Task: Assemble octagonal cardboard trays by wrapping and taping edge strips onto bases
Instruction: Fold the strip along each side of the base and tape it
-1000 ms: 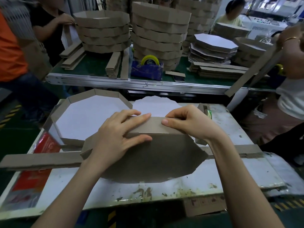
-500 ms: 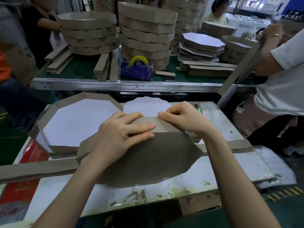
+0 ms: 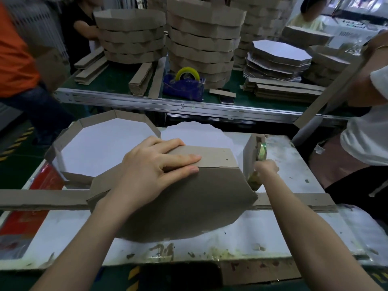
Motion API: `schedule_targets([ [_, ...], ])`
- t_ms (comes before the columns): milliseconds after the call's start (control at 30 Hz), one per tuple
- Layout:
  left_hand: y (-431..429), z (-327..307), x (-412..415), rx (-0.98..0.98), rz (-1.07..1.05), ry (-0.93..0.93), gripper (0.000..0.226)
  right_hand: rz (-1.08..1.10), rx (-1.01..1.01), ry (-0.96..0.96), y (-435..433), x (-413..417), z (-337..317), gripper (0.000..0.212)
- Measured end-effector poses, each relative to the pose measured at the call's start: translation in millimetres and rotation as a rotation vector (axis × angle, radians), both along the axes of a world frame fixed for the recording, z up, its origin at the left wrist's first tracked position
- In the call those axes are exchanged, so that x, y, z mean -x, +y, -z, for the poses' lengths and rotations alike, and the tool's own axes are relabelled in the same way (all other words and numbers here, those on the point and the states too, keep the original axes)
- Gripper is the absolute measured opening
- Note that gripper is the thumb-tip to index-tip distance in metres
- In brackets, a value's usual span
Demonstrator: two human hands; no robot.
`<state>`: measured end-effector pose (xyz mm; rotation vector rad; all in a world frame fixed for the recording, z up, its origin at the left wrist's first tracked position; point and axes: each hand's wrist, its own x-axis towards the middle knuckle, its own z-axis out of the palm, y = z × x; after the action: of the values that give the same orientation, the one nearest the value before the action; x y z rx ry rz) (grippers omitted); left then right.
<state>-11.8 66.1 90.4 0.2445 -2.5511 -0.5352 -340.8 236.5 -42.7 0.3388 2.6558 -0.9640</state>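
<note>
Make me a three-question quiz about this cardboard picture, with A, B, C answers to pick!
1. Where is the yellow tape roll in its blue holder?
A. On the far green table
B. On the floor
C. Inside a tray

2. What colour is the inside of the finished tray on the left?
A. Red
B. White
C. Green

3. What is the left hand doing?
A. Holding scissors
B. Hanging loose
C. Pressing flat on the edge strip

Answers:
1 A, the holder stands on the green table in front of the tall tray stacks.
2 B, the tray's floor shows white within brown walls.
3 C, the hand's straight fingers lie on the strip along the edge of the brown base.
</note>
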Motion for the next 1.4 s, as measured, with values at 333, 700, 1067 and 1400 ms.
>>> schedule_targets([
  [333, 13.2, -0.7, 19.0, 0.024, -0.049, 0.019, 0.036, -0.010, 0.092, -0.123, 4.5, 30.5, 24.1, 0.033],
  [700, 22.0, 0.3, 25.4, 0.066, -0.084, 0.040, 0.035, 0.411, 0.667, -0.121, 10.9, 29.5, 20.8, 0.015],
  [1067, 24.2, -0.3, 26.5, 0.085, -0.090, 0.024, 0.034, 0.479, 0.949, -0.001, 37.1, -12.0, 70.9, 0.013],
  [1400, 21.5, 3.8, 23.4, 0.073, -0.108, 0.036, 0.033, 0.032, 0.659, 0.168, 75.2, -3.3, 96.1, 0.033],
])
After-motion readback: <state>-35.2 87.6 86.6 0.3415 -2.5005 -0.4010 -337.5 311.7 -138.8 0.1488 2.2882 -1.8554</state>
